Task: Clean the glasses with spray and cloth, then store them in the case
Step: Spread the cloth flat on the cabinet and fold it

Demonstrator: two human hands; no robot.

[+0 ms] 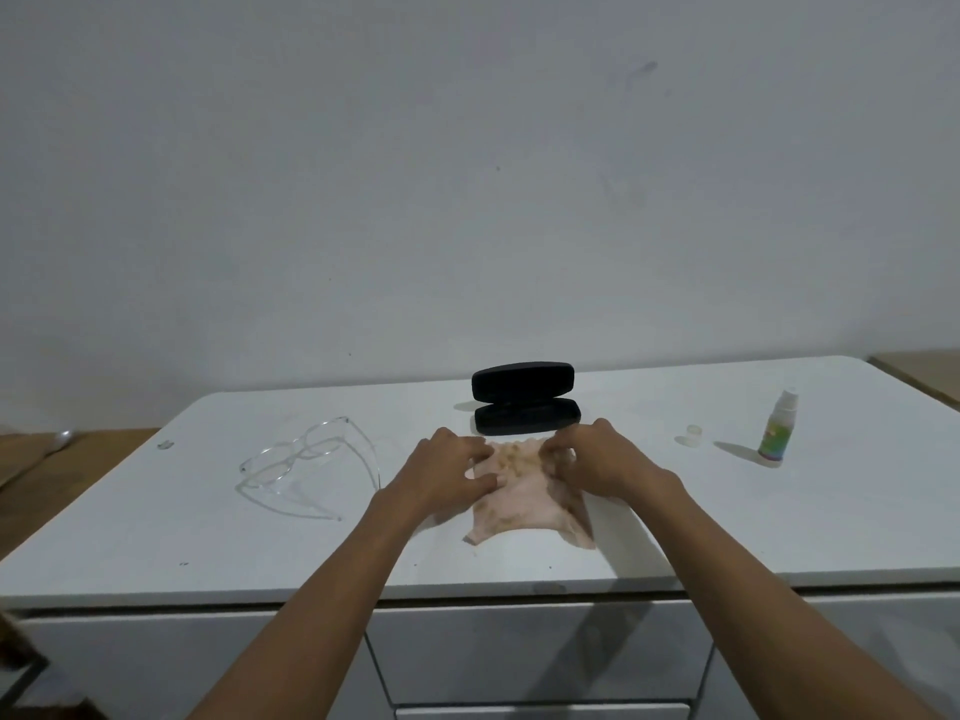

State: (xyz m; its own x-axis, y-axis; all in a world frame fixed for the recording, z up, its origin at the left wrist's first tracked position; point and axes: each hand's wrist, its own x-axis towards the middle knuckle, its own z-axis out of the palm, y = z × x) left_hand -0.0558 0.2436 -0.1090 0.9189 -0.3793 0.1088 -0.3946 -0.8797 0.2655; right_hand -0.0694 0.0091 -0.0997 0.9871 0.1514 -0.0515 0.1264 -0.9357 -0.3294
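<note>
A pale pink cloth (524,504) with brownish marks lies on the white tabletop (727,527) in front of me. My left hand (449,472) and my right hand (597,459) both pinch its far edge, fingers closed on the fabric. Just behind the cloth sits the black glasses case (525,400), its lid raised. The clear-framed glasses (306,467) rest on the table to the left with their arms unfolded. A small spray bottle (775,428) with a green label stands at the right, and its clear cap (690,436) lies beside it.
The table's front edge runs just below the cloth, with white drawers (540,652) under it. A grey wall stands close behind the table. A small dark speck (165,445) lies near the left edge. Wooden surfaces show at both sides.
</note>
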